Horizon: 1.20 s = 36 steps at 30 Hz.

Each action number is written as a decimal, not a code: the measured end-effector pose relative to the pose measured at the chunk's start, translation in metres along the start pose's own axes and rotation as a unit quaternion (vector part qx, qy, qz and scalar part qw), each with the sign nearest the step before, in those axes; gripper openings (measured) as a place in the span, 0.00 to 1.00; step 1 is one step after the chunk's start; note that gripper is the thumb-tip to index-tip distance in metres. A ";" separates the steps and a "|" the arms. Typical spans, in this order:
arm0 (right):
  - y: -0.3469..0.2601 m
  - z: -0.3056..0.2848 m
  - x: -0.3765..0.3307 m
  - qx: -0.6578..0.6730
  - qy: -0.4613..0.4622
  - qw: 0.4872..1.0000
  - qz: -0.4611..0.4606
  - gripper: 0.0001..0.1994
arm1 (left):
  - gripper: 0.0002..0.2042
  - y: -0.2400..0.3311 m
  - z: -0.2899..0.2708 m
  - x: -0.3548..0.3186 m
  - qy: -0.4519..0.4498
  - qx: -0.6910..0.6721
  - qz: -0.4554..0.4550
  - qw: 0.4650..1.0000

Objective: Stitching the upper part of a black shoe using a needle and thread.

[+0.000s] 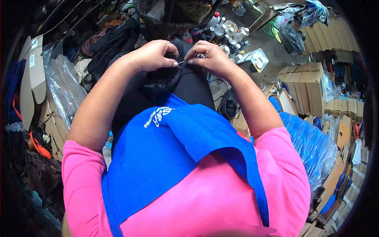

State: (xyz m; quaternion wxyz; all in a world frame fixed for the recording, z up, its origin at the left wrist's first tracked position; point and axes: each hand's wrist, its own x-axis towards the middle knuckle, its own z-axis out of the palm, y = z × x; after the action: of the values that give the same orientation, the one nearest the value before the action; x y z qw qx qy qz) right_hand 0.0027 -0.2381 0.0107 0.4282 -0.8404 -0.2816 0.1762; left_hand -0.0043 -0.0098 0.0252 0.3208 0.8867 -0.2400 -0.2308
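Both hands work close together over a black shoe piece (173, 79) that rests on the person's lap, at the far middle of the view. The left hand (152, 55) is curled shut, thumb and fingertips pinched on the black material and on the end of a thin needle (181, 62). The right hand (209, 57) is curled the same way just to the right, its fingertips pinching the other end of the needle; the two hands are almost touching. Whether a thread runs from the needle cannot be told.

Nearer, a blue apron (177, 150) lies over a pink shirt (213, 197), one corner of the apron folded back.

On the floor beyond the hands stands a cluster of small white bottles and jars (229, 33), most with caps on; their contents cannot be seen. Just right of them sits a rectangular metal can (256, 59) with a round cap on its top. Further right, brown cardboard boxes (306, 83) stand in stacked rows, closed, and more flat ones line the right edge. A large blue plastic bag (312, 146) bulges full at the right, near the person's elbow; what fills it is hidden. On the left, clear plastic bags (63, 87) lean against flat cardboard (35, 67), and a coil of reddish cord (94, 41) lies at the far left
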 end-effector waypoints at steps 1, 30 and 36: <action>0.002 0.001 0.000 -0.020 -0.006 1.000 -0.020 0.05 | 0.14 -0.004 0.001 0.001 -0.009 -0.054 0.004 0.998; -0.076 0.024 -0.009 -0.410 -0.053 0.904 -0.104 0.09 | 0.20 -0.021 -0.001 -0.010 -0.123 -0.150 0.057 0.979; -0.058 0.026 0.013 -0.384 -0.066 0.918 -0.073 0.07 | 0.15 -0.018 -0.005 0.006 -0.019 -0.044 0.009 0.999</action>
State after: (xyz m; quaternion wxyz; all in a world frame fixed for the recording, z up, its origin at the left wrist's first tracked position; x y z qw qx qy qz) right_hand -0.0201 -0.1863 0.0421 0.0648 -0.9038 -0.4159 0.0774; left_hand 0.0086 0.0011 0.0152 0.3575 0.8648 -0.2438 -0.2549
